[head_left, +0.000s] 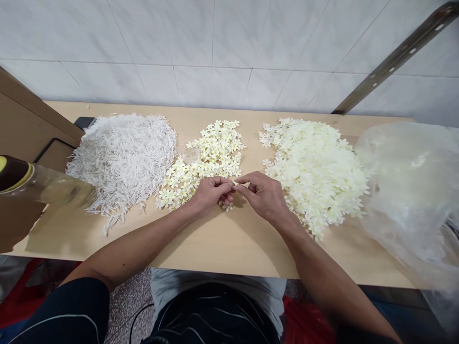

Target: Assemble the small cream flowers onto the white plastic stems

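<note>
My left hand (211, 193) and my right hand (263, 193) meet over the middle of the table, fingertips pinched together. Between them shows a tiny pale bit (234, 182), which looks like a flower piece; the fingers hide most of it. Just under my left fingers a loose artificial flower (227, 207) lies on the wood. Behind my left hand spreads a heap of small cream flowers with yellow centres (215, 148). Nearest to my right hand is a larger mound of pale flower petals (315, 167).
A pile of thin white stem-like pieces (125, 157) lies at the left. Beside it a clear bottle with a dark cap (60, 186) juts in. A clear plastic bag (412, 191) covers the table's right end. Behind the wooden table (222, 248) rise a tiled wall and a slanting metal bar (390, 59).
</note>
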`<state>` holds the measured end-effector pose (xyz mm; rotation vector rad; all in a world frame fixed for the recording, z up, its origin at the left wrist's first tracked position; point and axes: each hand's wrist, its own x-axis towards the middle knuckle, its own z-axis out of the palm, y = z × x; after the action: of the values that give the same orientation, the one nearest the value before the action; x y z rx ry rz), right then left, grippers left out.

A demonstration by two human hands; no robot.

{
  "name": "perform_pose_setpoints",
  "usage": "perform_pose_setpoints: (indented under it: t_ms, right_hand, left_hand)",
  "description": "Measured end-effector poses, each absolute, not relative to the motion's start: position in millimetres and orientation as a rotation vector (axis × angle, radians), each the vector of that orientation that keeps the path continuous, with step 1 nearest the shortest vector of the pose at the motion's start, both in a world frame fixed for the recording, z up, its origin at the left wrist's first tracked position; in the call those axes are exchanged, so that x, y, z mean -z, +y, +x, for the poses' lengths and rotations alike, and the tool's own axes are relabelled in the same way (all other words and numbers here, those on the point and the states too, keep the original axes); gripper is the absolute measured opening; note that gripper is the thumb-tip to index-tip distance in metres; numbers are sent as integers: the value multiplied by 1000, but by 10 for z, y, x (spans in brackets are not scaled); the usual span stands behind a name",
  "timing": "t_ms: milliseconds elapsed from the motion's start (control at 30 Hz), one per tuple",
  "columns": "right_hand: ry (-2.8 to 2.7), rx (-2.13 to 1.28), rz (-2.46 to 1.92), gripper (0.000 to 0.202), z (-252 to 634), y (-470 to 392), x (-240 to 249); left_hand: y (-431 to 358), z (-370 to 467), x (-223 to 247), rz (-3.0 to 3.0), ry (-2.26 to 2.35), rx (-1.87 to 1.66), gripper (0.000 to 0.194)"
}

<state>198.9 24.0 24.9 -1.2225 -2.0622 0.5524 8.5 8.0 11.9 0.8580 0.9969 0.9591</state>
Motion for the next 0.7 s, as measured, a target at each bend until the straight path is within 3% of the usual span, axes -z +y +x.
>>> perform_pose_setpoints:
  t_ms: [167,700]
  right_hand:
    - [-2009,-595,-1221,18,2002,234,-285]
    - [-1866,-708,-1371,35,1946,193,-193]
  left_hand:
    - [83,69,-102,845,943,-956,29]
    - [111,47,-23,770,870,-960,35]
